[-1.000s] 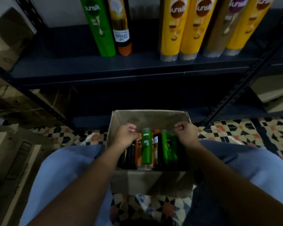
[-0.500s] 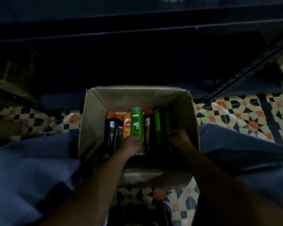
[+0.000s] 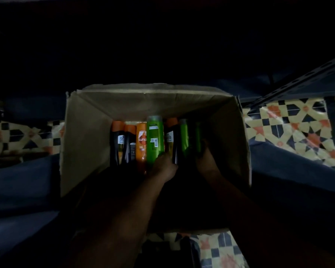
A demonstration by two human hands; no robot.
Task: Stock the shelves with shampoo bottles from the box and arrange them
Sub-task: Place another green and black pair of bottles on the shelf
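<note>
An open cardboard box (image 3: 85, 136) sits on the floor between my knees, holding several shampoo bottles lying side by side. My left hand (image 3: 162, 167) grips the lower end of a bright green bottle (image 3: 154, 138) that sticks up a little above the others. My right hand (image 3: 207, 161) is deep in the box, its fingers around the base of a darker green bottle (image 3: 184, 138) at the right of the row. Black bottles with orange caps (image 3: 118, 144) and an orange bottle (image 3: 141, 144) lie to the left.
The dark shelf unit (image 3: 162, 45) fills the top of the view, with a perforated metal upright (image 3: 298, 80) at the right. Patterned floor tiles (image 3: 290, 124) show on both sides. My blue-clad legs (image 3: 19, 186) flank the box.
The view has tipped further down and closer to the box; the stocked shelf has left the frame. Both hands have gone from the box rim down to the bottles' lower ends.
</note>
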